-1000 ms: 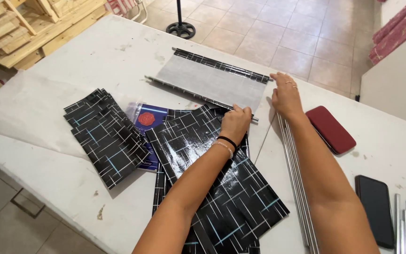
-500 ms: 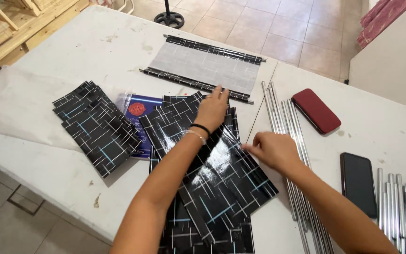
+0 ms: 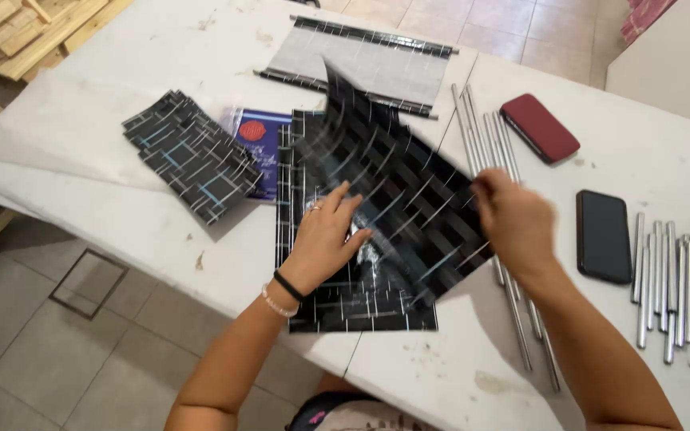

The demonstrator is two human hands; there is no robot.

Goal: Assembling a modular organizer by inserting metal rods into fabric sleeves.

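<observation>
A white table [image 3: 121, 215] was seen from above, spread with patterned sheets and metal parts. At its centre lay a stack of glossy black sheets [image 3: 361, 307] with a pale grid pattern. One sheet off the top, the lifted sheet [image 3: 409, 199], was blurred and tilted up over the stack, its far corner raised toward the far side of the table. The sheet was pinched at its right edge by the right hand [image 3: 513, 223], fingers closed on it. The left hand [image 3: 331, 231] was laid open and flat, fingers spread, pressing down on the stack near the sheet's lower edge; a black band and a pale bracelet were worn at that wrist.

On the far side, a grey panel [image 3: 365, 60] edged with black patterned strips was laid out flat. To the left, a second pile of black patterned sheets [image 3: 193, 156] was fanned out, with a blue packet [image 3: 257, 144] partly tucked between it and the central stack. Long metal rods [image 3: 485, 136] were lined up just right of the stack, running under the right forearm. Farther right were a dark red case [image 3: 538, 126], a black phone [image 3: 603, 235] and a row of shorter metal tubes [image 3: 664, 279].
</observation>
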